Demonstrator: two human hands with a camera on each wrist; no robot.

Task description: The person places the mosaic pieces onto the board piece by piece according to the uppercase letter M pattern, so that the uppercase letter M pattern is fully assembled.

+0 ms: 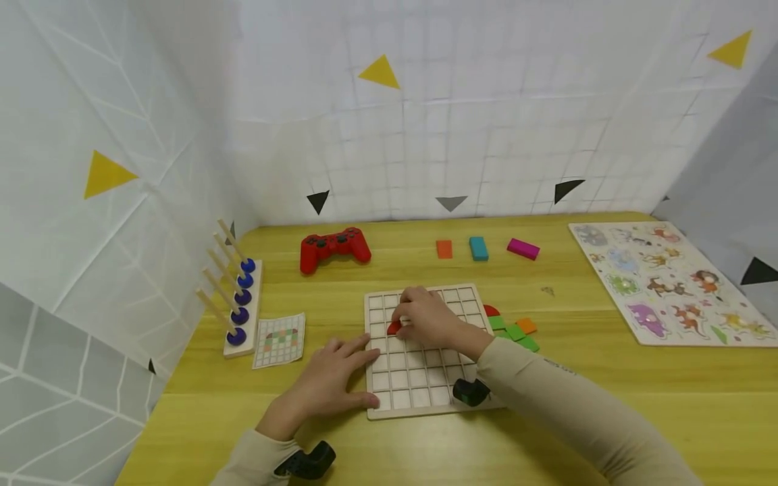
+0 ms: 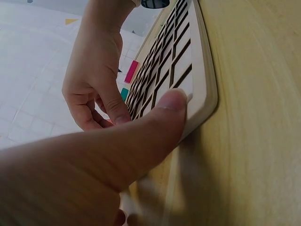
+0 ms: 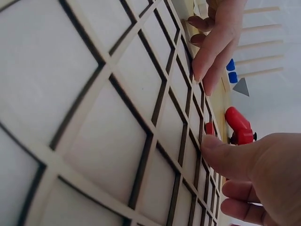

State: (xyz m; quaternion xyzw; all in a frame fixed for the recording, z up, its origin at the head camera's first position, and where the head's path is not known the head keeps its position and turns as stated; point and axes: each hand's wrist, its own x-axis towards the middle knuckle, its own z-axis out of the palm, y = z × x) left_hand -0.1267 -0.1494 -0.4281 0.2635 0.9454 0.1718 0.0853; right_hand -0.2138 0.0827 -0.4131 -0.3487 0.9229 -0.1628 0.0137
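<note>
A square wooden grid board (image 1: 381, 381) with white cells lies at the table's middle. Thumb and bent fingers of my right hand (image 1: 428, 318) pinch a small red tile with a rounded edge (image 1: 393, 329) at a cell in the board's upper left part. In the right wrist view the right thumb (image 3: 214, 143) is close beside that red tile (image 3: 209, 128). My left hand (image 1: 325, 378) rests at the board's left edge with fingers extended; its thumb (image 2: 171, 101) presses on the near left corner of the frame.
Right of the board lie green tiles (image 1: 515, 331), an orange tile (image 1: 526, 326) and another red piece (image 1: 491, 310). A pattern card (image 1: 279, 341) and a peg stand (image 1: 258, 283) are left. Behind are a red game controller (image 1: 334, 246) and colored blocks (image 1: 479, 248); an animal puzzle (image 1: 632, 270) lies right.
</note>
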